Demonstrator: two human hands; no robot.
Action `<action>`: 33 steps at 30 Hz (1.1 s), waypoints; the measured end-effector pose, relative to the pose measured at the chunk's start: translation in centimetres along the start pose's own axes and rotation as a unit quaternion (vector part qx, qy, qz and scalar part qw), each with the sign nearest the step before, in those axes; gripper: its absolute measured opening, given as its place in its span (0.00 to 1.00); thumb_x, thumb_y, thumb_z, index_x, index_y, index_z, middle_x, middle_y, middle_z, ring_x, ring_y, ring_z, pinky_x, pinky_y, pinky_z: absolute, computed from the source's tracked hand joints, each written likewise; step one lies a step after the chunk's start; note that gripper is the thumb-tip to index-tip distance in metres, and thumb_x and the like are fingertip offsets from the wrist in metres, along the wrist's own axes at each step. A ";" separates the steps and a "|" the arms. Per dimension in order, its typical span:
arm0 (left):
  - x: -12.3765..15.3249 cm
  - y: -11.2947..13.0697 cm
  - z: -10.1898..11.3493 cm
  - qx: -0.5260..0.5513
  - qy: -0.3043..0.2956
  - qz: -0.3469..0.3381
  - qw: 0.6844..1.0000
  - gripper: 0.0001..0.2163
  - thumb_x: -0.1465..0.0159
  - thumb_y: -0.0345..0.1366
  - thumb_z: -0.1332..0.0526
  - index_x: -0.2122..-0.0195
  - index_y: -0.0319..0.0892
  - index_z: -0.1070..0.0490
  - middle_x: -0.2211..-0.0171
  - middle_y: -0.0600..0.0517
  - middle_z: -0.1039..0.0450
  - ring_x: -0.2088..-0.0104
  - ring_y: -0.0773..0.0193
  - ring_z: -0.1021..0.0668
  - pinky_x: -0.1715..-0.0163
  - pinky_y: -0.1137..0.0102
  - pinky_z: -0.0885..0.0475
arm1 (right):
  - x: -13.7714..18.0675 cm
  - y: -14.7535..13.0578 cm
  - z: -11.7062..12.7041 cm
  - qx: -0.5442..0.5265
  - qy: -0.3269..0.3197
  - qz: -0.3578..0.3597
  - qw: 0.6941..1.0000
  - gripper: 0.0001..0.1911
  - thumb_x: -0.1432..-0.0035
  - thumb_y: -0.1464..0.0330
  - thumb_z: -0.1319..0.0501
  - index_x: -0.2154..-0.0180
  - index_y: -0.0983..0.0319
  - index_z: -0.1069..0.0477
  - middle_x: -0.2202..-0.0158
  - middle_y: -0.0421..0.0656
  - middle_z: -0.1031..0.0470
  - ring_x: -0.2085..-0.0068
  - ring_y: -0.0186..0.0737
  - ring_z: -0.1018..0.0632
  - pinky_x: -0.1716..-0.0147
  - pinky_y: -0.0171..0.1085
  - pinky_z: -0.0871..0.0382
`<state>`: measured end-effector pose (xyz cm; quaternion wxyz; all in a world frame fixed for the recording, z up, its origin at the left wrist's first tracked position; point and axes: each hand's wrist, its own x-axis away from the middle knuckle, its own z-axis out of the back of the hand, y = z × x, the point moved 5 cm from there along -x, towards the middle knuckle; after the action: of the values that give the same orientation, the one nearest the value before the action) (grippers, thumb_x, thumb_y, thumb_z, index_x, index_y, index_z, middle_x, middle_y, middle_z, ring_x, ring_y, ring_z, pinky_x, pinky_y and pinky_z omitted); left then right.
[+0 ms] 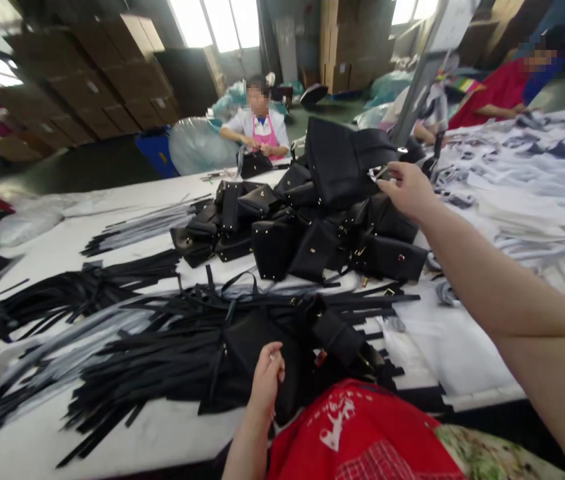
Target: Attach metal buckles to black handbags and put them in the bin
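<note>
Pinching the raised bag (pixel 342 160) by its near edge, the right hand (pixel 409 191) reaches far; the left hand (pixel 266 380) grips another bag (pixel 252 347) close below.

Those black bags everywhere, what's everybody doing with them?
A person at a long white table works on black bags. Their right hand reaches out and grips the top bag on a pile of small black bags. Their left hand holds another black bag close in, lying on a heap of black straps. Farther along the table, a co-worker in a pink apron handles a dark bag too.
</note>
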<state>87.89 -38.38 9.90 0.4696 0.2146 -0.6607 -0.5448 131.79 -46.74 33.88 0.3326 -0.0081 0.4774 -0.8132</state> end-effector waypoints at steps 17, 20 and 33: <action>0.3 0.5 -1.6 -0.097 -0.097 0.023 0.990 0.18 0.39 0.52 0.44 0.62 0.39 0.33 0.83 0.61 0.37 0.88 0.73 0.35 0.89 0.78 0.43 | 30.0 11.8 -18.2 0.206 -0.308 -0.006 0.929 0.63 0.64 0.53 0.29 0.33 0.67 0.57 0.41 0.62 0.39 0.43 0.61 0.33 0.46 0.50 0.37; 0.4 0.5 -2.0 -0.110 -0.085 0.004 0.990 0.17 0.37 0.51 0.46 0.65 0.41 0.35 0.84 0.64 0.43 0.88 0.74 0.38 0.87 0.78 0.45 | 29.7 11.6 -18.2 0.211 -0.289 0.015 0.934 0.59 0.60 0.54 0.31 0.34 0.68 0.56 0.38 0.62 0.43 0.40 0.61 0.37 0.44 0.50 0.39; -0.7 -1.2 -4.7 -0.266 -0.089 -0.072 0.957 0.12 0.34 0.36 0.48 0.63 0.41 0.25 0.75 0.53 0.27 0.75 0.66 0.26 0.72 0.72 0.32 | 30.1 8.5 -18.4 0.306 -0.244 0.112 0.913 0.37 0.42 0.60 0.42 0.35 0.66 0.49 0.39 0.62 0.41 0.44 0.60 0.33 0.49 0.49 0.36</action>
<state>91.92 -40.64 8.39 0.4080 0.0795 -0.5138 -0.7505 106.79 -51.82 8.04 0.5141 -0.0508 0.1072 -0.8495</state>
